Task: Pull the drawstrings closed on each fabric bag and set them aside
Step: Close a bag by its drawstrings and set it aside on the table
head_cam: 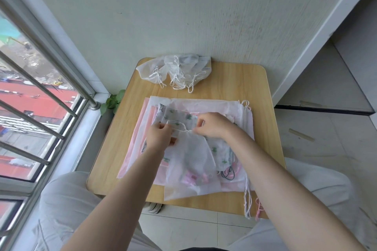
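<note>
Lying flat on a small wooden table [234,79], a stack of unclosed fabric bags [230,108] is seen, white and pink ones under a leaf-printed one; their exact number cannot be counted because they overlap. No contents can be made out in any of them. At the table's far edge, against the wall, a heap of cinched white bags [179,67] is set apart, with at least four knotted string bundles visible.

On top of the stack, a sheer white bag [189,161] is spread toward the near edge, its mouth gathered between the two hands. The left hand [159,136] is closed in a pinch at the bag's left top corner, where a white drawstring loop [176,123] is held. The right hand [212,125] is curled, fingertips pressed together on the gathered mouth and cord just beside the left hand. Loose white and pink cords [252,204] hang over the table's near right edge.
</note>
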Available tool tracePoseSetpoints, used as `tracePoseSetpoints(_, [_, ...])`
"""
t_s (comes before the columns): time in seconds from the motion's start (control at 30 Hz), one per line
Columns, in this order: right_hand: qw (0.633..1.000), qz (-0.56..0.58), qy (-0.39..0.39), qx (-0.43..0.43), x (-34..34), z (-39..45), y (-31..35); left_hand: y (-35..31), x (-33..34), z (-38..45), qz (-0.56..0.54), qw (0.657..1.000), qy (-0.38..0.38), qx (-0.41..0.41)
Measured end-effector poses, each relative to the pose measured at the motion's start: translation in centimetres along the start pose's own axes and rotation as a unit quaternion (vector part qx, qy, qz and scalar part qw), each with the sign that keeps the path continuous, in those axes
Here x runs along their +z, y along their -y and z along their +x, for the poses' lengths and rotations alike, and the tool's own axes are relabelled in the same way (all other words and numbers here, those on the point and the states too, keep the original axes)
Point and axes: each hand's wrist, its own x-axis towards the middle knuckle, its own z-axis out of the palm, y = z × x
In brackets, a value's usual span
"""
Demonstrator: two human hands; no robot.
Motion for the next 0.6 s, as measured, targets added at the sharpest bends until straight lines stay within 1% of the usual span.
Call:
tracePoseSetpoints(0.03, [1.000, -0.004, 0.029, -0.005, -0.2, 0.0, 0.0, -0.3, -0.4, 0.0, 0.050, 0.999, 0.008, 0.013])
tracePoseSetpoints(0.07, [0.999, 0.001, 0.051, -0.008, -0.2, -0.1, 0.1, -0.5, -0.8, 0.0, 0.125, 0.991, 0.006, 0.042])
tracePoseSetpoints(0.1, [0.998, 0.005, 0.058, -0.012, -0.3, 0.0, 0.2, -0.6, -1.0, 0.1, 0.201, 0.976, -0.007, 0.090])
tracePoseSetpoints(0.13, [0.998, 0.006, 0.054, -0.017, -0.2, 0.0, 0.3, -0.7, -1.2, 0.2, 0.256, 0.954, -0.025, 0.156])
tracePoseSetpoints(0.17, [0.999, 0.003, 0.043, -0.022, -0.2, 0.1, 0.5, -0.7, -1.2, 0.5, 0.280, 0.931, -0.031, 0.233])
tracePoseSetpoints(0.2, [0.999, 0.002, 0.033, -0.026, -0.2, 0.1, 0.7, -0.8, -0.9, 0.7, 0.287, 0.910, -0.010, 0.299])
tracePoseSetpoints(0.23, [0.999, 0.005, 0.024, -0.029, -0.2, 0.0, 0.9, -1.0, -0.6, 0.6, 0.291, 0.895, 0.034, 0.336])
tracePoseSetpoints(0.27, [0.999, 0.008, 0.017, -0.031, -0.2, -0.1, 1.1, -1.3, -0.2, 0.4, 0.302, 0.887, 0.085, 0.339])
tracePoseSetpoints(0.3, [0.999, 0.010, 0.012, -0.031, -0.3, -0.2, 1.2, -1.6, 0.2, 0.3, 0.326, 0.881, 0.131, 0.318])
tracePoseSetpoints(0.33, [0.999, 0.013, 0.008, -0.028, -0.4, -0.3, 1.2, -1.6, 0.6, 0.4, 0.353, 0.872, 0.159, 0.298])
tracePoseSetpoints(0.4, [1.000, 0.007, -0.001, -0.024, -0.5, -0.5, 1.0, -1.7, 0.8, 0.4, 0.406, 0.854, 0.164, 0.279])
tracePoseSetpoints(0.43, [1.000, -0.004, -0.007, -0.022, -0.6, -0.6, 0.8, -1.8, 0.8, 0.4, 0.431, 0.845, 0.154, 0.277])
tracePoseSetpoints(0.5, [0.999, -0.039, -0.019, -0.014, -0.6, -0.7, 0.4, -2.2, 0.7, 0.6, 0.489, 0.814, 0.126, 0.287])
tracePoseSetpoints(0.53, [0.998, -0.055, -0.022, -0.011, -0.6, -0.7, 0.3, -2.4, 0.6, 0.6, 0.505, 0.806, 0.123, 0.283])
tracePoseSetpoints(0.57, [0.998, -0.064, -0.023, -0.009, -0.6, -0.7, 0.2, -2.7, 0.5, 0.5, 0.501, 0.811, 0.131, 0.272])
tracePoseSetpoints(0.6, [0.997, -0.067, -0.023, -0.008, -0.6, -0.7, 0.1, -3.0, 0.4, 0.5, 0.470, 0.833, 0.149, 0.251])
